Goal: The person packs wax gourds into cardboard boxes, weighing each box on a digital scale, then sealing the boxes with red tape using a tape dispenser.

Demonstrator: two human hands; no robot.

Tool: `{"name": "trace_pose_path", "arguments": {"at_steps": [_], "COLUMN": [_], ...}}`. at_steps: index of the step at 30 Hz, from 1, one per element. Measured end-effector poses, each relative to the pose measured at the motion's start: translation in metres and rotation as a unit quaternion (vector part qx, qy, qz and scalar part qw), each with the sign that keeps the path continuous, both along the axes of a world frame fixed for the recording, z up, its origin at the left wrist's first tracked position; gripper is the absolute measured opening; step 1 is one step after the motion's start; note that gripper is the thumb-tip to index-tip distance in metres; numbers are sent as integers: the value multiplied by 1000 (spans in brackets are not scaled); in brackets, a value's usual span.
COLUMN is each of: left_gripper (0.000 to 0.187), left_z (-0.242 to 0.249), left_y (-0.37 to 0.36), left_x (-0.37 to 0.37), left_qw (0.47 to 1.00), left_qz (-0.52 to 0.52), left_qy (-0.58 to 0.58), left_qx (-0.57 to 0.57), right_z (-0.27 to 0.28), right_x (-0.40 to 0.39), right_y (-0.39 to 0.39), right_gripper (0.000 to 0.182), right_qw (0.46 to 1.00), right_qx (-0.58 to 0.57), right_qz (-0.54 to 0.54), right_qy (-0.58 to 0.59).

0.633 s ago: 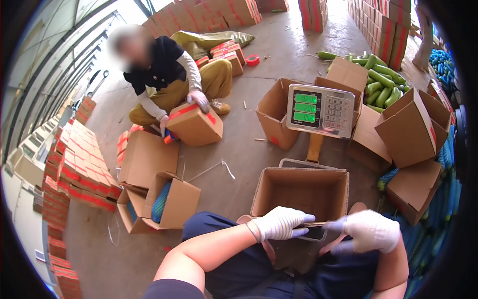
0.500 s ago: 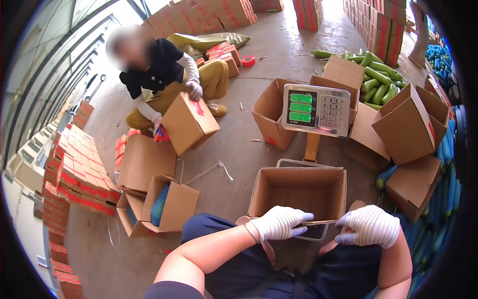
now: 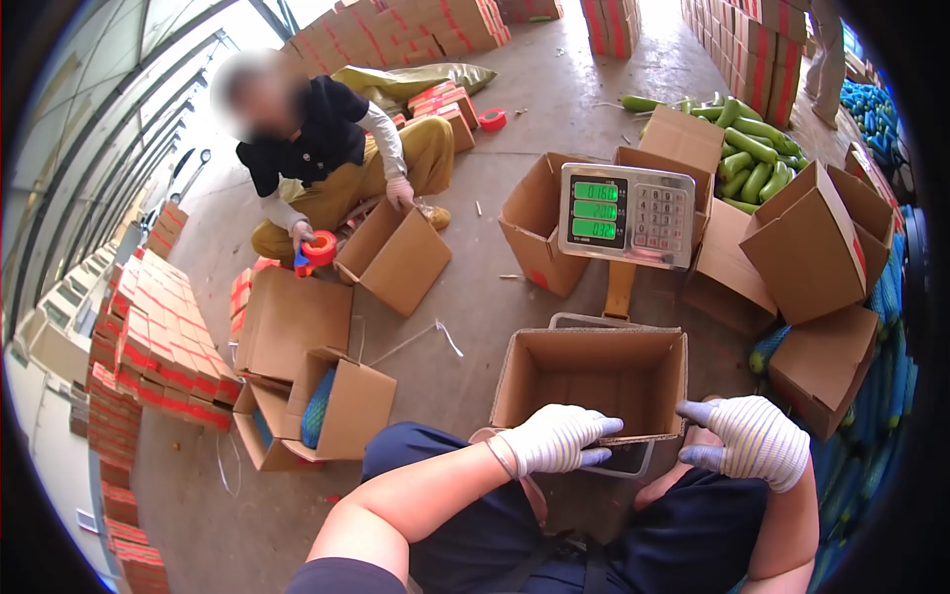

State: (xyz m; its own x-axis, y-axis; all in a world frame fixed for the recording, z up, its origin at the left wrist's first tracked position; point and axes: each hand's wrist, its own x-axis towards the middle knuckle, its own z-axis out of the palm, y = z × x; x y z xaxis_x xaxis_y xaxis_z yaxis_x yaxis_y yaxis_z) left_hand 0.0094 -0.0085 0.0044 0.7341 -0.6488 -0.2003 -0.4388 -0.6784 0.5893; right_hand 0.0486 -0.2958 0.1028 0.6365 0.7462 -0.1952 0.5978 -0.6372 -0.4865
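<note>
An open, empty cardboard box [image 3: 594, 352] stands on the platform of a scale in front of me. My left hand [image 3: 559, 439], in a striped white glove, pinches the box's near rim. My right hand [image 3: 747, 441], gloved the same way, is at the box's near right corner with thumb and index finger spread apart; its index fingertip is close to the edge. Beyond the box, the scale's display [image 3: 627, 217] shows lit green digits beside a keypad.
A co-worker [image 3: 327, 148] squats at the left with an open box [image 3: 396, 257] and a red tape dispenser [image 3: 317, 251]. Open boxes [image 3: 811, 243] and green vegetables [image 3: 757, 158] lie right. Taped boxes [image 3: 168, 337] are stacked left. Blue-netted produce [image 3: 866, 475] lies near right.
My right hand has shifted right and its fingers have spread. The display digits have changed. The co-worker's box has turned, its opening now showing, and the tape dispenser has come up beside it.
</note>
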Motion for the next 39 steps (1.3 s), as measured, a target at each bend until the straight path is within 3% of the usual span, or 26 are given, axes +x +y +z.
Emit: {"name": "trace_pose_path", "arguments": {"at_steps": [3,4,6,8,10,12,14,16,20,22,26,28,32,36,38,39], "left_gripper": [45,45,44,44,44,44,45,45,44,43,43,43,45,49,50,52], "left_z": [-1,-2,-4,-4,0,-1,-6,-3,-5,-5,-2,-4,-3,1,4,5], "left_y": [-2,-1,2,3,4,5,7,7,6,5,3,4,8,13,13,14], "left_x": [-2,-2,-2,-4,-2,-3,-4,-5,-5,-4,-3,-3,-3,-5,0,1], "left_qw": [1000,1000,1000,1000,1000,1000,1000,1000,1000,1000,1000,1000,1000,1000,1000,1000], "left_qz": [-4,-5,-7,2,3,5,-1,5,-6,-6,-9,-10,-10,-6,-11,-10], "left_qy": [6,6,-3,-13,-4,12,-13,-3,-5,-11,6,9,1,2,10,-1], "left_qx": [13,20,3,-9,3,16,3,0,-4,-10,9,11,-2,4,3,-3], "right_z": [-2,3,-3,-2,2,4,21,-1,4,-1,0,-4,-11,-13,-15,-10], "right_x": [6,10,14,20,21,17,12,5,0,3,10,11,14,19,18,15], "right_y": [3,3,0,-2,-3,-4,6,-1,9,4,-2,-7,0,-3,-2,-2], "right_gripper": [69,85,93,98,93,86,68,68,70,71,77,85,101,104,99,95], "right_qw": [999,995,939,853,855,905,990,999,996,999,999,989,926,874,898,893], "right_qx": [6,-3,166,349,356,257,46,-32,-56,-26,-6,43,186,275,329,332], "right_qz": [-39,-100,-302,-382,-373,-300,-110,-7,-16,-16,-45,-122,-296,-357,-277,-249], "right_qy": [13,14,13,64,50,157,80,8,65,8,11,68,144,181,96,174]}}
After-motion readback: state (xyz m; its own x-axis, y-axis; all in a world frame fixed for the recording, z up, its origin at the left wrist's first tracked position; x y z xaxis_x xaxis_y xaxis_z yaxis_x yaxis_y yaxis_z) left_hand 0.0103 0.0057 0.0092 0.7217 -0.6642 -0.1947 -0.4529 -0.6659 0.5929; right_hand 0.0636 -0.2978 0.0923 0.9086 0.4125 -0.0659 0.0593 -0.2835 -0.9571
